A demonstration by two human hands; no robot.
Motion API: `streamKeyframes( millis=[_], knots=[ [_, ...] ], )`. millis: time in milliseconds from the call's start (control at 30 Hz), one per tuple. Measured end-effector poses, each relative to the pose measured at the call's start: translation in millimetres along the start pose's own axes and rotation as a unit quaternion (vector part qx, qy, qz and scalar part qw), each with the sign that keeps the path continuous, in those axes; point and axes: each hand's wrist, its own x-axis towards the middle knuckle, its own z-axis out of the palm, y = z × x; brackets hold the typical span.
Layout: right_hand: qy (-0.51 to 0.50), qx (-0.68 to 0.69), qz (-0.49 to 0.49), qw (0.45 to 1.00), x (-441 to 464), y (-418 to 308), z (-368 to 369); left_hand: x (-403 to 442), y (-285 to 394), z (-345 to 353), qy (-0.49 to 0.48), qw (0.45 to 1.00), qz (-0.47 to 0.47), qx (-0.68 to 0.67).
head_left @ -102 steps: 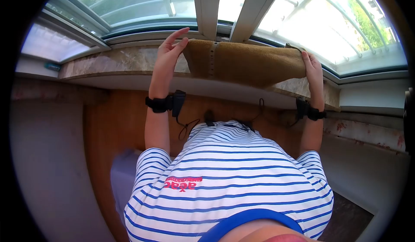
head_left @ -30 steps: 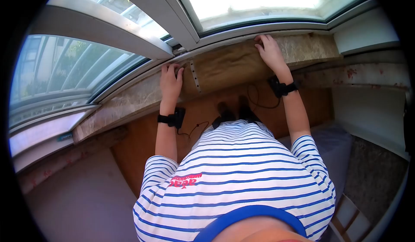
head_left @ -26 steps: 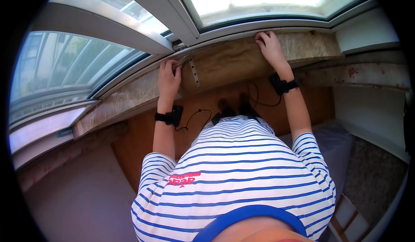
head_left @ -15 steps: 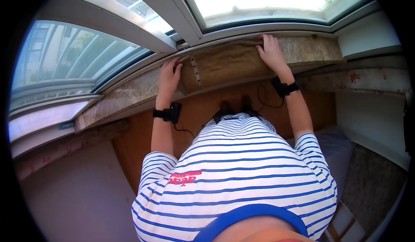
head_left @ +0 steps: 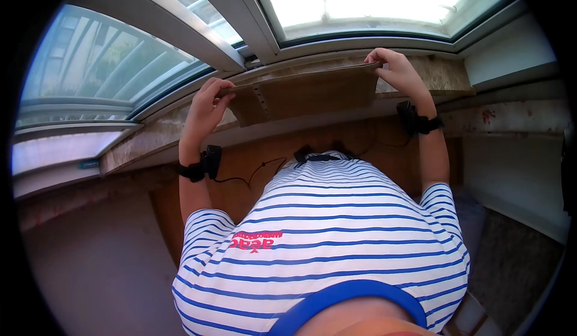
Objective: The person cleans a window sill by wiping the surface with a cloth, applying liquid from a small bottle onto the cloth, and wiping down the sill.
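Note:
A brown cloth (head_left: 318, 93) with a pale dotted strip near its left end is stretched between my hands over the marble windowsill (head_left: 430, 75). My left hand (head_left: 207, 108) pinches its upper left corner between thumb and fingers. At the upper right corner, my right hand (head_left: 399, 72) grips it the same way. The upper edge is pulled fairly straight, and the lower part hangs down past the sill's front edge. Each wrist wears a black strap with a small device.
Sliding window frames (head_left: 264, 21) rise just behind the sill, with white bars outside. Black cables (head_left: 246, 181) trail from the left wrist device. Floral-patterned fabric (head_left: 505, 117) lies at the right, below sill level. A brown wooden surface (head_left: 240, 201) shows below.
Earlier the cloth lay on the sill under both hands. Now its upper corners are gripped and lifted, with the hands farther apart; the left hand moved left, the right hand slightly right.

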Motion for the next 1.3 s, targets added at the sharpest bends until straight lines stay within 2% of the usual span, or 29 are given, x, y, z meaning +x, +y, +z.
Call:
streamKeyframes(
  millis=[33, 100, 167, 200, 233, 300, 400, 467, 500, 533, 667, 700, 733, 767, 800, 833, 867, 900, 933, 1000, 1067, 1133, 1200, 1233, 1300],
  knots=[
    [0.005, 0.023, 0.013, 1.000, 3.0, -12.7, -14.5, 3.7, 10.9, -9.1, 0.001, 1.000, -0.002, -0.002],
    [0.006, 0.045, 0.028, 0.999, 8.2, -38.1, -39.2, 11.0, 28.2, -25.4, 0.064, 0.996, 0.065, 0.012],
    [0.120, -0.044, -0.071, 0.989, 6.2, -62.7, -56.2, 11.2, 44.4, -37.2, 0.070, 0.993, 0.089, 0.040],
    [0.116, -0.045, -0.072, 0.990, 1.8, -68.2, -60.5, 8.7, 47.7, -38.7, 0.075, 0.988, 0.116, 0.070],
    [0.131, -0.071, -0.060, 0.987, -5.3, -71.9, -65.0, 4.5, 47.5, -35.2, 0.076, 0.988, 0.113, 0.068],
    [0.143, -0.095, -0.046, 0.984, -23.6, -70.6, -63.7, -4.0, 43.3, -19.3, 0.003, 0.991, 0.123, 0.057],
    [0.110, -0.109, 0.041, 0.987, -60.6, -41.6, -34.0, -19.1, 13.3, 35.9, -0.047, 0.997, 0.047, 0.040],
    [0.105, -0.105, 0.064, 0.987, -88.7, -18.5, -13.6, -31.2, 6.2, 67.4, -0.095, 0.994, 0.034, 0.040],
    [0.078, -0.088, 0.136, 0.984, -102.9, -7.1, -7.1, -36.4, 4.5, 76.1, -0.141, 0.990, -0.002, 0.011],
    [0.051, -0.070, 0.209, 0.974, -107.9, -4.6, -5.0, -38.9, 7.2, 78.2, -0.147, 0.989, -0.008, -0.005],
    [0.028, -0.034, 0.225, 0.973, -102.0, 0.5, -14.5, -30.3, -0.5, 76.8, -0.131, 0.990, 0.002, -0.043],
    [0.068, -0.037, 0.171, 0.982, -89.7, 6.1, -13.4, -21.0, -4.3, 77.7, -0.134, 0.990, 0.003, -0.044],
    [0.110, -0.040, 0.115, 0.986, -75.7, 12.7, -11.5, -9.3, -9.1, 78.5, -0.071, 0.997, -0.017, -0.011],
    [0.149, -0.135, 0.082, 0.976, -60.1, 19.8, -5.8, -3.6, -11.0, 79.2, -0.008, 0.999, -0.037, 0.023],
    [0.185, -0.230, 0.048, 0.954, -49.8, 22.3, 2.3, -0.4, -3.7, 84.4, -0.009, 0.999, -0.035, 0.023],
    [0.188, -0.229, 0.049, 0.954, -46.7, 17.5, 11.1, 6.4, 10.8, 95.4, 0.044, 0.978, -0.012, 0.202],
    [0.182, -0.282, 0.024, 0.942, -42.3, 11.6, 20.7, 13.0, 24.1, 107.2, 0.097, 0.922, 0.011, 0.374],
    [0.176, -0.334, -0.002, 0.926, -37.1, 4.8, 28.4, 19.3, 30.1, 121.5, 0.094, 0.935, 0.052, 0.337],
    [0.153, -0.309, -0.007, 0.939, -36.9, -6.2, 33.1, 25.7, 32.7, 139.0, 0.093, 0.945, 0.092, 0.299],
    [0.161, -0.280, -0.050, 0.945, -36.5, -21.4, 45.8, 31.3, 36.1, 178.3, 0.100, 0.959, 0.111, 0.241],
    [0.154, -0.232, -0.102, 0.955, -37.8, -22.1, 54.6, 29.1, 16.0, 216.9, 0.085, 0.958, 0.095, 0.256],
    [0.139, -0.220, -0.097, 0.961, -36.8, -12.8, 63.9, 35.5, 6.5, 230.3, 0.083, 0.956, 0.084, 0.268],
    [0.087, -0.236, -0.026, 0.967, -42.3, 13.1, 85.6, 31.0, 9.4, 231.3, 0.099, 0.953, 0.093, 0.269],
    [0.063, -0.315, -0.023, 0.947, -41.5, 18.7, 92.4, 30.3, 8.6, 230.8, 0.102, 0.953, 0.091, 0.271],
    [0.098, -0.337, -0.010, 0.936, -40.0, 17.3, 105.0, 29.3, 8.2, 231.7, 0.105, 0.959, 0.086, 0.250]
  ],
)
